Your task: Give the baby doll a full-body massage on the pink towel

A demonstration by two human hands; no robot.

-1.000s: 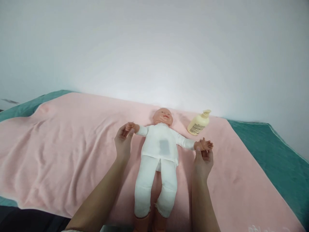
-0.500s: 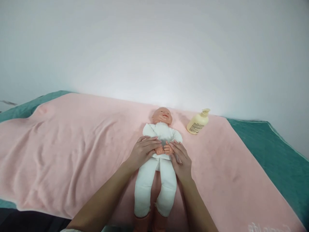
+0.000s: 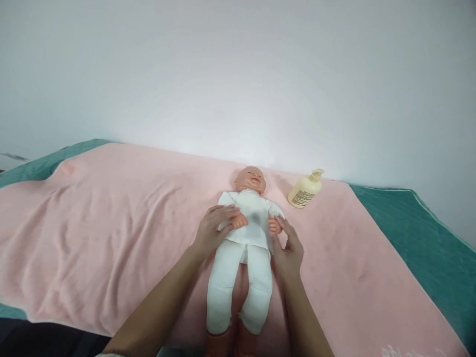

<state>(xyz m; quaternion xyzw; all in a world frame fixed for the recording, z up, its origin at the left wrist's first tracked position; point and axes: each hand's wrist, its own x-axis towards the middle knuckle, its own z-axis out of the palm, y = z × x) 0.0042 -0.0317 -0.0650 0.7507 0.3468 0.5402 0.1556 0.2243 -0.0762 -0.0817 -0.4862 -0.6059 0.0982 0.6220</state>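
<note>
Looking down in the head view, we see both of our hands at the doll (image 3: 247,213), which lies on its back on the pink blanket (image 3: 353,258), its head toward the pale wall (image 3: 238,74) and its legs toward us. Our hands are apart from each other, one on each side of its middle. Our left hand (image 3: 211,232) is closed around the doll's forearm on that side, fingers over the top and thumb below, with the small fist (image 3: 240,221) showing past our fingertips over the white top (image 3: 251,206). Our right hand (image 3: 290,252) has its fingers against the other forearm, near the second fist (image 3: 275,225); the thumb is near the side of the top, and we cannot tell whether the grip is closed. A smudged grey patch marks the front of the top. White trousers (image 3: 223,277) cover the legs down to the brownish lower parts at the bottom edge. Beyond our right hand, beside the doll's head and shoulder, a pale yellow pump bottle (image 3: 305,192) stands on the blanket. Green cloth (image 3: 420,233) shows past the blanket at both sides.
</note>
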